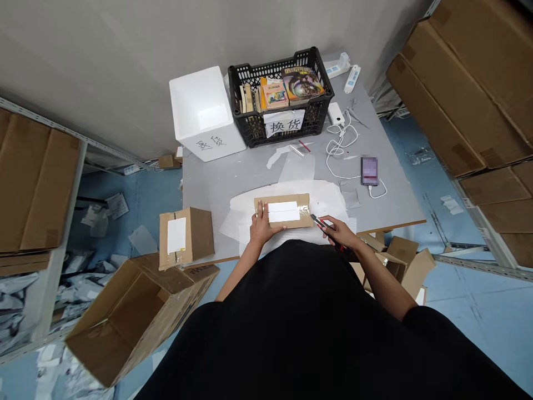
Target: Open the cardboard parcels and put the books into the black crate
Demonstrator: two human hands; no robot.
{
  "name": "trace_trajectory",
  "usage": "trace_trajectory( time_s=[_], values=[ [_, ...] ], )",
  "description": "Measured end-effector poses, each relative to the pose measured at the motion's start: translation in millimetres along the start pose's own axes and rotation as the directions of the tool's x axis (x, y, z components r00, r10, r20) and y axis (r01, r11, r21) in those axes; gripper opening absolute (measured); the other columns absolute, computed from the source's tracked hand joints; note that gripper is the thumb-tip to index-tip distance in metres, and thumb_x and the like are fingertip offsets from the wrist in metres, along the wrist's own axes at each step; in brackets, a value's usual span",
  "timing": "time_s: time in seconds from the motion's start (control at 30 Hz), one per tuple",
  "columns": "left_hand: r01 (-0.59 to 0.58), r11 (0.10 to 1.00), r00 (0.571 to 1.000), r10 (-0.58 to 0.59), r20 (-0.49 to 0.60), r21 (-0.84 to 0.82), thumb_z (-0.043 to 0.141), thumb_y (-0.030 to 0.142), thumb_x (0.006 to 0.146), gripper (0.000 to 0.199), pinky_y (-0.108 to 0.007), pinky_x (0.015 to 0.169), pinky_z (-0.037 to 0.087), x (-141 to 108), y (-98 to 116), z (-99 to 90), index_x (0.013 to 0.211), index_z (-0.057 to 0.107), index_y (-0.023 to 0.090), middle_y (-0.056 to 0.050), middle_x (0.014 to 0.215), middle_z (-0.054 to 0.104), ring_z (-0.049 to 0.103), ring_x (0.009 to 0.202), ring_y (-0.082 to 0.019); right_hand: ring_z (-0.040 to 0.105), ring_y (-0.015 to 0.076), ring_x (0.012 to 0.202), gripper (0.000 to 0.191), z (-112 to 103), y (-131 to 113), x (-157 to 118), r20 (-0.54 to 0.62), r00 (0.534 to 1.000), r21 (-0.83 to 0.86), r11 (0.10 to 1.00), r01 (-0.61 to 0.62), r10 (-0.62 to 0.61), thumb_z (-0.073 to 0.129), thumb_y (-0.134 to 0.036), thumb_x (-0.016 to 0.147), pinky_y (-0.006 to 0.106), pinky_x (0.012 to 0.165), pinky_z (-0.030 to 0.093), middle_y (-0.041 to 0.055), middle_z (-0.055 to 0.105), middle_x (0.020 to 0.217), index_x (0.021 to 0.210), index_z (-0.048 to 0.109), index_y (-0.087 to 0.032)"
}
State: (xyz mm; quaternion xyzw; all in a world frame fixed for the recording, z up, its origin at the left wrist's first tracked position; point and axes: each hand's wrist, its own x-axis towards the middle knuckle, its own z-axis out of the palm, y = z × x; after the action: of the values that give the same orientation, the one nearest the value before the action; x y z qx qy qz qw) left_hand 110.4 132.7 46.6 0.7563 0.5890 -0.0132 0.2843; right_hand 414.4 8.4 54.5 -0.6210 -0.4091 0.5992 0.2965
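Note:
A small flat cardboard box (303,201) with a white label and clear tape lies on white paper sheeting (328,194) at the table's front edge. My left hand (261,226) rests on the left end of the box, with the thumb along its near edge and the fingers over the top. In my right hand (338,232) is a red and black box cutter (318,221), its blade tip beside the box's right end. Whether the blade touches the box I cannot tell.
A larger taped carton (200,233) stands at the table's left edge. Behind are a white bin (208,139) and a black crate (254,130) of books. A phone (369,170) with a white cable lies right. Open cartons (137,316) flank the table below.

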Motion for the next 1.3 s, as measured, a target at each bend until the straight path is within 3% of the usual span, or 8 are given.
trace_trajectory(
  time_s=[0.17, 0.27, 0.4, 0.53, 0.7, 0.87, 1.07, 1.3],
  values=[
    [-0.007, 1.0, 1.0, 0.007, -0.015, -0.028, 0.069, 0.083, 0.067, 0.129, -0.059, 0.103, 0.048, 1, 0, 0.8, 0.166, 0.012, 0.025, -0.014, 0.174, 0.003, 0.032, 0.147, -0.051, 0.057, 0.0121, 0.048, 0.063, -5, 16, -7, -0.013, 1.0, 0.085, 0.996, -0.019, 0.02, 0.069, -0.056, 0.083, 0.025, 0.047, 0.048, 0.0, 0.07, 0.076, 0.134, 0.054, -0.024],
    [-0.004, 1.0, 1.0, 0.004, -0.009, -0.031, 0.07, 0.083, 0.066, 0.13, -0.061, 0.104, 0.047, 1, 1, 1.2, 0.167, 0.011, 0.026, -0.012, 0.175, 0.002, 0.032, 0.146, -0.052, 0.065, 0.0161, 0.059, 0.068, -19, 35, -2, -0.19, 0.98, 0.138, 0.99, -0.032, 0.059, 0.069, -0.057, 0.08, 0.028, 0.053, 0.054, 0.0029, 0.071, 0.082, 0.136, 0.052, -0.023],
    [-0.018, 0.999, 1.0, 0.018, -0.009, -0.05, 0.072, 0.08, 0.067, 0.127, -0.06, 0.107, 0.045, 2, -3, -0.2, 0.166, 0.013, 0.027, -0.012, 0.175, 0.003, 0.031, 0.148, -0.051, 0.068, 0.0215, 0.079, 0.061, -36, 63, 27, -0.515, 0.853, 0.002, 0.996, -0.093, 0.081, 0.063, -0.048, 0.081, 0.035, 0.061, 0.06, 0.0065, 0.066, 0.098, 0.138, 0.055, -0.025],
    [-0.089, 0.979, 0.995, 0.078, -0.065, -0.184, 0.065, 0.072, 0.081, 0.1, -0.052, 0.111, 0.046, 0, -15, -5.0, 0.163, 0.027, 0.028, -0.009, 0.174, 0.014, 0.035, 0.151, -0.041, 0.065, 0.0291, 0.097, 0.05, -27, 83, 61, -0.621, 0.783, -0.303, 0.914, -0.27, 0.025, 0.056, -0.032, 0.086, 0.042, 0.081, 0.058, 0.0133, 0.065, 0.105, 0.134, 0.063, -0.02],
    [-0.028, 0.873, 0.96, -0.113, -0.257, -0.486, 0.042, 0.054, 0.1, 0.058, -0.043, 0.103, 0.054, -4, -49, 4.0, 0.149, 0.05, 0.026, -0.01, 0.166, 0.037, 0.057, 0.135, -0.029, 0.061, 0.0314, 0.108, 0.047, -7, 101, 72, -0.574, 0.817, -0.455, 0.811, -0.368, 0.049, 0.052, -0.025, 0.089, 0.044, 0.096, 0.049, 0.0158, 0.066, 0.111, 0.135, 0.063, -0.02],
    [0.189, 0.683, 0.956, -0.292, -0.028, -0.705, 0.041, 0.044, 0.099, 0.049, -0.041, 0.097, 0.058, 2, -85, 32.3, 0.139, 0.058, 0.022, -0.012, 0.14, 0.064, 0.066, 0.117, -0.022, 0.054, 0.0358, 0.121, 0.05, -2, 101, 67, -0.618, 0.786, -0.523, 0.762, -0.381, -0.032, 0.048, -0.024, 0.089, 0.05, 0.106, 0.043, 0.0226, 0.061, 0.126, 0.136, 0.06, -0.013],
    [0.203, 0.566, 0.972, -0.215, 0.094, -0.799, 0.047, 0.023, 0.085, 0.058, -0.041, 0.099, 0.056, 17, -96, 45.6, 0.142, 0.057, 0.021, -0.011, 0.142, 0.063, 0.066, 0.121, -0.021, 0.059, 0.0278, 0.123, 0.052, 19, 70, 82, -0.454, 0.88, -0.382, 0.923, -0.051, -0.14, 0.046, -0.024, 0.084, 0.049, 0.11, 0.045, 0.0157, 0.062, 0.135, 0.134, 0.06, -0.018],
    [0.172, 0.427, 0.983, -0.01, 0.186, -0.888, 0.055, 0.024, 0.079, 0.081, -0.043, 0.104, 0.054, 22, -89, 35.3, 0.158, 0.038, 0.029, -0.007, 0.156, 0.052, 0.063, 0.127, -0.022, 0.064, 0.0239, 0.118, 0.053, 47, 28, 89, -0.243, 0.97, -0.055, 0.998, -0.019, 0.005, 0.054, -0.041, 0.084, 0.043, 0.092, 0.056, 0.0049, 0.068, 0.13, 0.136, 0.057, -0.033]
  ],
)
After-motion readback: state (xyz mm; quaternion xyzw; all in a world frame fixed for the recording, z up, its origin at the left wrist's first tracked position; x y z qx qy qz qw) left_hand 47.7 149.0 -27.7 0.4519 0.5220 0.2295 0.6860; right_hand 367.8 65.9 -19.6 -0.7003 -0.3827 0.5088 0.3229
